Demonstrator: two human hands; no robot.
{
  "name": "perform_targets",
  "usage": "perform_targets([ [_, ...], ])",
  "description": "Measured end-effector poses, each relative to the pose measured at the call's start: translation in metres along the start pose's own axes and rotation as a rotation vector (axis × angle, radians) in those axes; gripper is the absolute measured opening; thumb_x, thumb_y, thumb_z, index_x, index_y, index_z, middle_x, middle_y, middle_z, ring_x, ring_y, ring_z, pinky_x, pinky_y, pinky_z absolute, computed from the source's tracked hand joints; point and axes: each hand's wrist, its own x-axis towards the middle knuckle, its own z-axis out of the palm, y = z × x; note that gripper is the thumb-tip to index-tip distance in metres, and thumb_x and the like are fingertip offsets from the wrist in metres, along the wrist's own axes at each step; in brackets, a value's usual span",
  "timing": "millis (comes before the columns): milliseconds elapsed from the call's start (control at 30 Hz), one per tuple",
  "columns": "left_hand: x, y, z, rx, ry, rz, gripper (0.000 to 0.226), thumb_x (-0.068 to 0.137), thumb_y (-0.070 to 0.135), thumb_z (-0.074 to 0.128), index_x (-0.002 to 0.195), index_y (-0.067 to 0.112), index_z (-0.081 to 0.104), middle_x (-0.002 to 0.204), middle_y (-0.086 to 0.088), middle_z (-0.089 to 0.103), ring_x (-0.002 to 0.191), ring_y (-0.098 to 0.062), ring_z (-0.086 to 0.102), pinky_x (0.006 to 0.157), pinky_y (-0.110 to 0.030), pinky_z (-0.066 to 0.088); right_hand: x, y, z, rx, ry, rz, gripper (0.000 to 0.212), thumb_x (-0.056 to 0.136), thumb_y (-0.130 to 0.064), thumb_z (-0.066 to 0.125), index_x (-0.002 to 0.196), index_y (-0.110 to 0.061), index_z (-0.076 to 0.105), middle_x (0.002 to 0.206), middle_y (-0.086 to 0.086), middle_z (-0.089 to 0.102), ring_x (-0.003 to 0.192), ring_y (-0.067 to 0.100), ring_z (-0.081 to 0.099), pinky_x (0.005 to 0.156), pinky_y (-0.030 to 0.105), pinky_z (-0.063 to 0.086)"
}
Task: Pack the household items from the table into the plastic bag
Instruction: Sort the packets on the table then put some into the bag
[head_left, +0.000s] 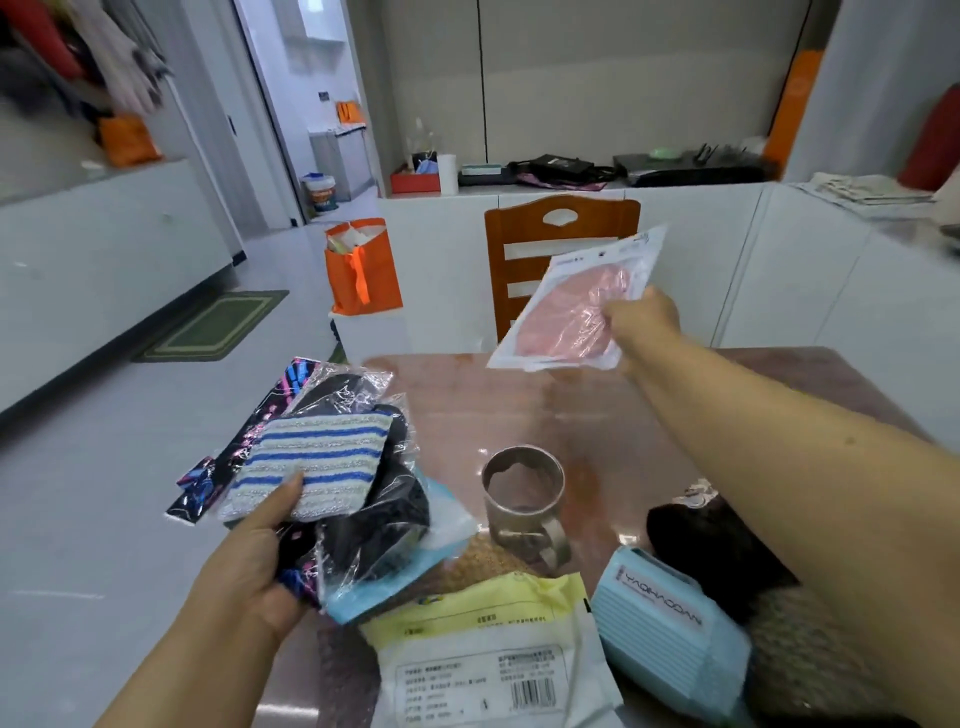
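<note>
A pink packet (569, 306) is being held up over the far side of the table (810, 374) by the right hand (641, 317), fingers pinched on its edge. A striped cloth (311, 460) and a bundle of wrapped dark items (374, 525) are being gripped by the left hand (254, 561), thumb pressing on top. A mug (524, 493), a yellow packet (488, 649) and a blue box (665, 629) are lying on the table.

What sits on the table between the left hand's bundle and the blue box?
In the head view, a metal mug stands between the bundle and the blue box; nearer, a yellow-topped packet.
</note>
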Motion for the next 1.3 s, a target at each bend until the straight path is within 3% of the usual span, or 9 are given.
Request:
perform_targets([
  [167, -0.049, 0.016, 0.014, 0.064, 0.003, -0.029, 0.014, 0.092, 0.022, 0.062, 0.097, 0.009, 0.067, 0.067, -0.009, 0.075, 0.053, -0.022, 0.072, 0.058, -0.042, 0.06, -0.1, -0.092, -0.008, 0.414, -0.383, -0.03, 0.022, 0.093, -0.002, 0.056, 0.114, -0.006, 0.062, 0.096, 0.01, 0.071, 0.08, 0.025, 0.071, 0.074, 0.041, 0.061],
  [300, -0.097, 0.022, 0.018, 0.12, -0.101, -0.019, 0.027, 0.09, 0.029, 0.064, 0.106, 0.007, 0.068, 0.086, -0.013, 0.077, 0.066, -0.025, 0.075, 0.069, -0.043, 0.058, -0.19, -0.102, -0.023, 0.243, -0.506, 0.094, 0.013, 0.092, -0.013, 0.059, 0.086, -0.007, 0.068, 0.093, 0.012, 0.069, 0.093, 0.03, 0.068, 0.087, 0.046, 0.055],
  [400, -0.143, 0.027, 0.017, 0.173, -0.23, 0.001, 0.027, 0.091, 0.03, 0.062, 0.105, 0.007, 0.07, 0.085, -0.014, 0.077, 0.069, -0.026, 0.075, 0.063, -0.041, 0.061, -0.251, -0.084, -0.044, 0.121, -0.515, 0.232, 0.02, 0.092, -0.011, 0.061, 0.072, -0.006, 0.064, 0.068, 0.009, 0.067, 0.066, 0.023, 0.064, 0.071, 0.038, 0.055],
  [500, -0.186, 0.03, 0.008, 0.113, -0.387, -0.033, 0.055, 0.088, 0.055, 0.057, 0.119, 0.012, 0.068, 0.114, -0.014, 0.072, 0.101, -0.032, 0.071, 0.086, -0.05, 0.058, -0.295, -0.069, -0.067, 0.09, -0.561, 0.311, 0.018, 0.092, -0.007, 0.059, 0.075, -0.006, 0.06, 0.068, 0.01, 0.061, 0.057, 0.02, 0.057, 0.053, 0.029, 0.052],
  [600, -0.226, 0.029, -0.005, 0.091, -0.492, -0.083, 0.067, 0.077, 0.064, 0.061, 0.124, 0.016, 0.067, 0.121, -0.014, 0.07, 0.111, -0.037, 0.065, 0.099, -0.055, 0.047, -0.329, -0.062, -0.081, 0.092, -0.556, 0.264, 0.011, 0.09, 0.001, 0.06, 0.085, -0.009, 0.058, 0.073, 0.009, 0.062, 0.064, 0.019, 0.059, 0.061, 0.028, 0.053],
  [767, -0.275, 0.029, -0.026, 0.287, -0.338, 0.028, 0.017, 0.088, 0.016, 0.059, 0.102, 0.009, 0.067, 0.08, -0.013, 0.074, 0.068, -0.029, 0.072, 0.068, -0.041, 0.06, -0.377, -0.064, -0.098, 0.019, -0.579, 0.276, 0.041, 0.073, -0.004, 0.078, 0.11, -0.006, 0.06, 0.086, 0.008, 0.069, 0.07, 0.019, 0.069, 0.056, 0.027, 0.056],
  [1067, -0.342, 0.02, -0.075, 0.484, -0.414, -0.06, 0.031, 0.091, 0.031, 0.057, 0.11, 0.009, 0.067, 0.093, -0.013, 0.074, 0.083, -0.03, 0.07, 0.086, -0.044, 0.056, -0.462, -0.048, -0.123, 0.188, -0.68, 0.39, 0.007, 0.077, 0.0, 0.072, 0.074, -0.006, 0.068, 0.059, 0.005, 0.071, 0.053, 0.016, 0.067, 0.063, 0.033, 0.06],
  [1133, -0.352, 0.02, -0.093, 0.701, -0.347, -0.01, 0.044, 0.091, 0.051, 0.055, 0.11, 0.013, 0.068, 0.103, -0.01, 0.074, 0.092, -0.028, 0.069, 0.09, -0.044, 0.053, -0.474, -0.035, -0.133, 0.259, -0.61, 0.323, 0.01, 0.077, 0.003, 0.071, 0.075, -0.006, 0.067, 0.056, 0.004, 0.07, 0.048, 0.014, 0.067, 0.049, 0.026, 0.057],
  [1300, -0.37, 0.014, -0.16, 1.309, -0.021, 0.153, 0.048, 0.093, 0.054, 0.049, 0.108, 0.01, 0.062, 0.118, -0.013, 0.063, 0.102, -0.027, 0.058, 0.097, -0.042, 0.047, -0.49, 0.006, -0.168, 0.274, -0.516, 0.166, 0.025, 0.073, 0.01, 0.071, 0.085, -0.011, 0.066, 0.067, 0.005, 0.072, 0.057, 0.021, 0.07, 0.053, 0.035, 0.06],
])
